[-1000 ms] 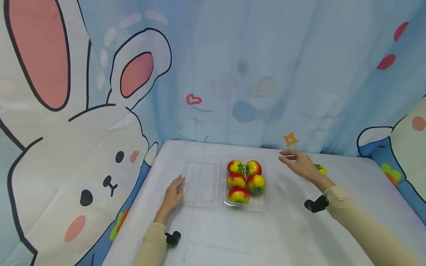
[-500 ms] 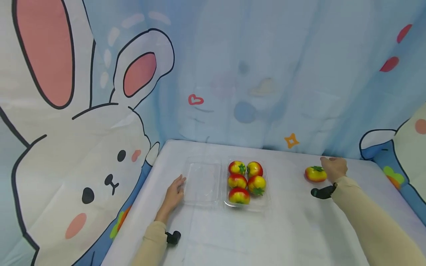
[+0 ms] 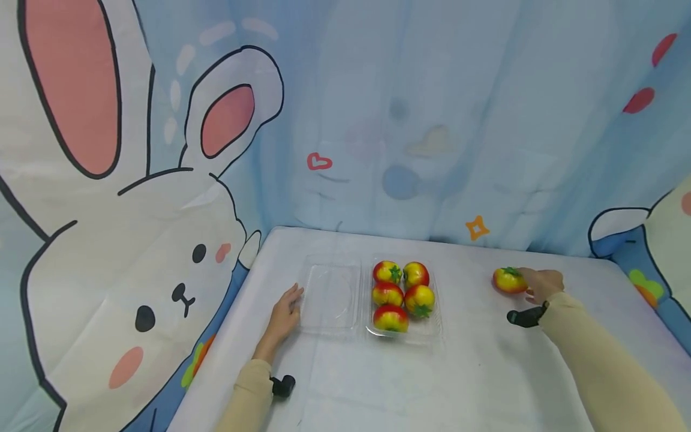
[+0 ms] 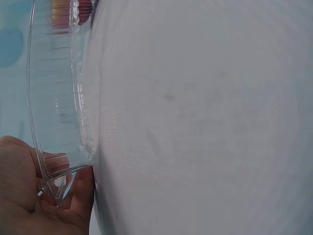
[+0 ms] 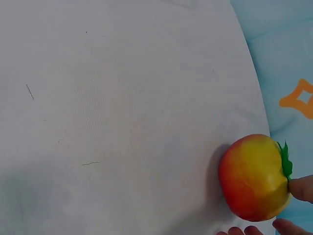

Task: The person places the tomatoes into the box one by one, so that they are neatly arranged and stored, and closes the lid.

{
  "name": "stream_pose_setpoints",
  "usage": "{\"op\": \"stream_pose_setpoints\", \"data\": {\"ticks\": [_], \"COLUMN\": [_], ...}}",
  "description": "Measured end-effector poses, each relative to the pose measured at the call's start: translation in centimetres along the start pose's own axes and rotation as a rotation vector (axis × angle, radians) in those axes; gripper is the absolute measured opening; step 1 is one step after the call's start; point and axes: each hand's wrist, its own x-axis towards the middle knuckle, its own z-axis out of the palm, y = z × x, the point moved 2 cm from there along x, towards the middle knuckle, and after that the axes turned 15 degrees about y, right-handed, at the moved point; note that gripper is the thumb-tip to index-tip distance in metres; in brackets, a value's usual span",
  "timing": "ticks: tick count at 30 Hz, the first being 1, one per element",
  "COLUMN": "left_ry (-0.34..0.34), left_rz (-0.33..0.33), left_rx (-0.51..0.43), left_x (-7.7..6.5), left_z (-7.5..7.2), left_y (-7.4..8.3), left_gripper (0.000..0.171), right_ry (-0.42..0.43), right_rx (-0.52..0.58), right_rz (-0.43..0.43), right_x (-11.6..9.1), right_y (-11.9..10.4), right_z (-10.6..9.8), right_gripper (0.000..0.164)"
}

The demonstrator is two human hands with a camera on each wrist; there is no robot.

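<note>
Tomato [image 3: 509,280] in right hand [image 3: 544,284], clamshell tray [image 3: 329,294] w/ five tomatoes [image 3: 402,293] nearby

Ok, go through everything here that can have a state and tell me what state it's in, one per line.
Clamshell box: open, five tomatoes inside, one slot free.
Lid: flat on the table, empty.
Loose tomato: on the table, outside the box.
Left hand: fingers touching the lid's edge.
Right hand: fingers curled round the loose tomato.
</note>
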Motion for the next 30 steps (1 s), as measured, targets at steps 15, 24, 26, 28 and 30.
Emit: {"op": "stream_pose_setpoints", "data": {"ticks": [15, 24, 26, 28, 30], "left_ry": [0.007, 0.004, 0.004, 0.004, 0.001], "left_rz": [0.024, 0.022, 0.023, 0.021, 0.017], "left_rx": [0.033, 0.039, 0.04, 0.042, 0.042], "left_x": [-0.1, -0.1, -0.1, -0.1, -0.1], "left_z": [0.2, 0.0, 0.0, 0.0, 0.0], "left_y": [0.0, 0.1, 0.2, 0.2, 0.3], "left_gripper": [0.044, 0.043, 0.044, 0.044, 0.044], "right_ry": [-0.099, -0.202, -0.21, -0.212, -0.216], "right_rx": [0.074, 0.063, 0.051, 0.044, 0.048], "right_rz": [0.039, -0.073, -0.102, -0.126, -0.148], "right_x": [-1.7, -2.5, -2.7, -3.0, -3.5], "right_y": [-0.2, -0.3, -0.3, -0.4, -0.6], "right_z": [-0.2, 0.0, 0.2, 0.4, 0.7], "right_gripper": [0.077, 0.082, 0.081, 0.08, 0.078]}}
